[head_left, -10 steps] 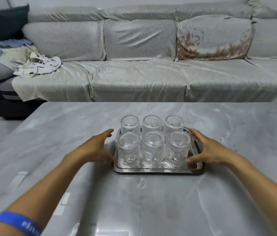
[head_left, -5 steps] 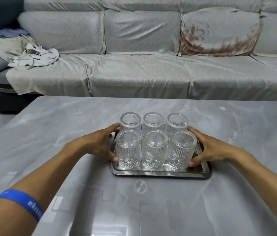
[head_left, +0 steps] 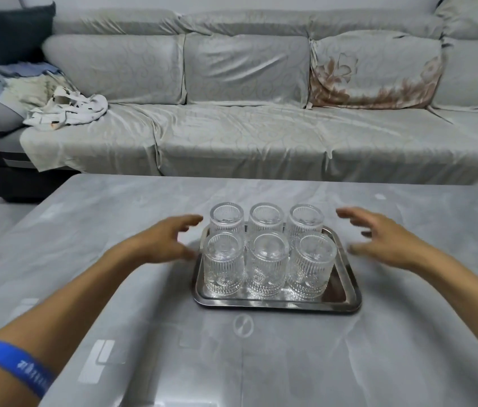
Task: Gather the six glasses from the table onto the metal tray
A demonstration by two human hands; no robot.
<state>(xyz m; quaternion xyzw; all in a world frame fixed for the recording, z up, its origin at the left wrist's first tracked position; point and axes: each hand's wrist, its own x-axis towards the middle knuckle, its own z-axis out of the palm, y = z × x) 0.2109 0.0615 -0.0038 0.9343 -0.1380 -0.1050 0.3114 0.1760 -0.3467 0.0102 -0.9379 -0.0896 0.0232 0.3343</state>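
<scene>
From the head camera, six clear ribbed drinking glasses [head_left: 264, 254] stand in two rows of three on a rectangular shiny metal tray [head_left: 349, 292], packed close together toward its left and far side, leaving a bare strip of tray at the right. They appear to stand upside down, bases up. The tray rests flat on a grey marble-patterned table [head_left: 261, 362], around its middle.

The left hand [head_left: 164, 240] hangs just beside the tray's left edge, fingers spread and curved, touching neither tray nor glass. The right hand [head_left: 384, 239] hovers on the other side, near the tray's right rim but apart from it, palm down with fingers splayed and holding nothing. A blue wristband [head_left: 11, 365] circles the left forearm.

Beyond the table stands a long sofa under a pale grey patterned cover [head_left: 246, 136], with a crumpled white cloth [head_left: 67, 113] lying on its left seat.
</scene>
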